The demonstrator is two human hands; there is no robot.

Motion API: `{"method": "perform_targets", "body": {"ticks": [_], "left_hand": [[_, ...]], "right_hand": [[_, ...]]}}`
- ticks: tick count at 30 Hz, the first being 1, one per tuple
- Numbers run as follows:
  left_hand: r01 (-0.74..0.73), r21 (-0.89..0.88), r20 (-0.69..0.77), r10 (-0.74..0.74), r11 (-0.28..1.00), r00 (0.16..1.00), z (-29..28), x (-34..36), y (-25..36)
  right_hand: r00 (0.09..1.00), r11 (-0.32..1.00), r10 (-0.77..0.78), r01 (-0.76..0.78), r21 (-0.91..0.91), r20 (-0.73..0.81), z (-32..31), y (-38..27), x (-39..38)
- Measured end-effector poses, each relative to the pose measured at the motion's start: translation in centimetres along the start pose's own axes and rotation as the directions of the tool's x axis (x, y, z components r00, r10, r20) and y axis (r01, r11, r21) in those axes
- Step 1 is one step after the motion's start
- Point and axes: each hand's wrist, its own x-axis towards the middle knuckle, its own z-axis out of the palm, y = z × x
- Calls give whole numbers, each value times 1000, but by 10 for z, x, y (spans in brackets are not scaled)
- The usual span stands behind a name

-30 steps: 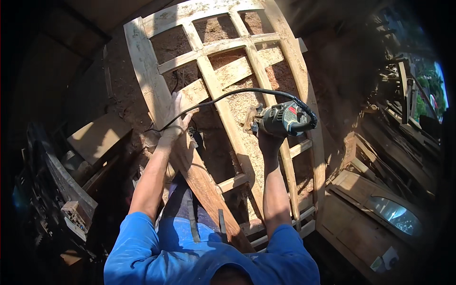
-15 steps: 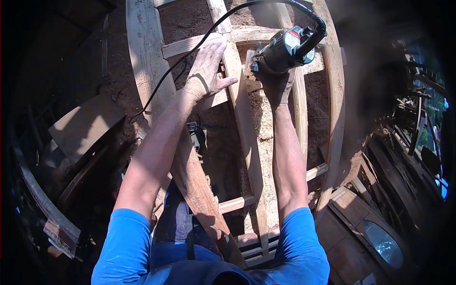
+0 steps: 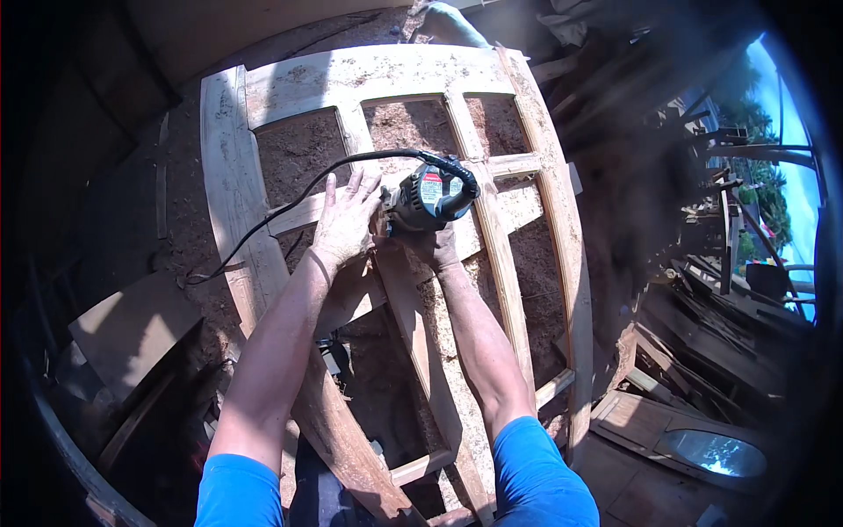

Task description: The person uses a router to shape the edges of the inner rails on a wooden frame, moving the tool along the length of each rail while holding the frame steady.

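A dark trim router (image 3: 430,195) with a round top sits over a crossing of bars in a large pale wooden frame (image 3: 378,72). My right hand (image 3: 437,249) is wrapped round the router's body from the near side, its fingers partly hidden. Just left of the router, my left hand (image 3: 344,218) rests on a crossbar with its fingers spread, holding nothing. A black power cord (image 3: 327,172) arches from the router's top across the frame to the left. The router's bit and base are mostly hidden.
Sawdust covers the ground below the frame's openings. A brown board (image 3: 132,329) lies at the left. Stacked timber (image 3: 702,351) and a wooden panel with an oval glass pane (image 3: 716,452) are at the right. A pale rounded thing (image 3: 452,25) stands beyond the far rail.
The view has shifted, showing more of the frame's far end. My right hand has brought the router leftward to the bar crossing, close to my left hand, whose fingers are now more spread.
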Motion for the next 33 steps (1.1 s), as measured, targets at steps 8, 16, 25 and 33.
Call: {"method": "perform_targets", "body": {"ticks": [8, 16, 25, 33], "left_hand": [[42, -23, -125, -45, 999, 991, 29, -20, -5], [46, -81, -97, -54, 996, 994, 13, -22, 22], [48, 17, -127, -46, 999, 991, 12, -1, 23], [94, 43, -95, -90, 995, 991, 6, 0, -7]], "right_hand": [[985, 968, -125, 147, 204, -120, 17, 6, 1], [903, 899, -420, 400, -179, -89, -11, 102, 0], [979, 912, 115, -36, 409, -170, -3, 84, 9], [998, 877, 56, -44, 478, -10, 15, 36, -3]]}}
